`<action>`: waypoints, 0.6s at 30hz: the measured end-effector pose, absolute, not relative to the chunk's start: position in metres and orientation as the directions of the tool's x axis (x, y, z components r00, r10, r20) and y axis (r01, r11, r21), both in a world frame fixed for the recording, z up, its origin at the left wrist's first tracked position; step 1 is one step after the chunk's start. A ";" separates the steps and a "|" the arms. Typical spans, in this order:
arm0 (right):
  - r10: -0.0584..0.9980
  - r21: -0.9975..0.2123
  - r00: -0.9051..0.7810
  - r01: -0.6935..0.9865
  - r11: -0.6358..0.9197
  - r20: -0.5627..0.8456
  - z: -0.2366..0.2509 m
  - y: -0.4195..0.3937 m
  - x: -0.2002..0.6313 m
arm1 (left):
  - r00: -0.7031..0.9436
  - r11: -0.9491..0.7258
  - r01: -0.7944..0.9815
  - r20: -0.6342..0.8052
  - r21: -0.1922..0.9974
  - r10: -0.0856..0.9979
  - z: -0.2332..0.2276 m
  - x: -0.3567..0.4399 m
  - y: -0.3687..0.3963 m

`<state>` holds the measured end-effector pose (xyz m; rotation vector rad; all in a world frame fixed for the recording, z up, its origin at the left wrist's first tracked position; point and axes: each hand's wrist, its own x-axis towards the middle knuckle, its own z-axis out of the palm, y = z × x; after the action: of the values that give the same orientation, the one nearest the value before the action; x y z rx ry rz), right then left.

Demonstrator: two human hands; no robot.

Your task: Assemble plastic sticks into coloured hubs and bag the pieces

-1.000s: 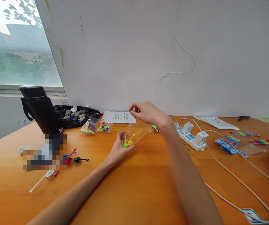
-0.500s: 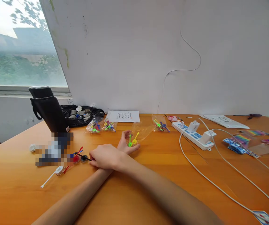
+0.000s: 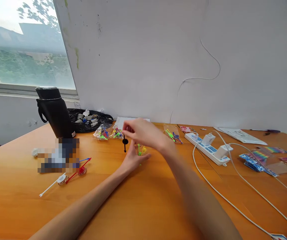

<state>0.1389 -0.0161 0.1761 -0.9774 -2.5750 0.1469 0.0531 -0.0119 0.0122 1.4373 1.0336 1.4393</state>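
My right hand pinches a black arrow spinner by one end. The spinner hangs upright with its arrowhead pointing down, above the table. Just below, my left hand holds a clear plastic bag, its thumb and fingers around it. In the bag are a green arrow spinner and a yellow arrow spinner; the right hand hides part of the bag. To the left on the table lie a red arrow spinner, a white arrow spinner and a blue arrow spinner.
Filled small bags lie at the back, another filled bag right of centre. A black flask stands left before a black plastic bag. A power strip with white cables and rainbow packets lie to the right.
My right hand has lifted the black spinner off the table and carried it right and up, over my left hand. My left hand keeps hold of the bag. The view has shifted slightly.
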 end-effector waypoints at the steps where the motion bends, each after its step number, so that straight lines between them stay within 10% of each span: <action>1: 0.670 -0.256 -0.662 0.620 0.742 0.336 0.186 -0.018 0.149 | 0.011 -0.303 -0.002 0.303 0.953 0.953 0.012 0.054 -0.012; 10: 0.750 -0.365 -0.365 0.703 0.611 0.552 0.228 -0.022 0.227 | 0.028 -0.258 0.017 0.257 0.966 0.966 0.014 0.055 -0.014; 18: 0.821 -0.401 -0.446 0.721 0.566 0.357 0.209 0.005 0.223 | 0.009 -0.277 0.061 0.277 0.959 0.961 0.011 0.053 -0.013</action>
<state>0.2234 0.0046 0.2091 -1.2339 -2.2854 0.2588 0.0529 -0.0134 0.0110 1.4614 1.1095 1.3833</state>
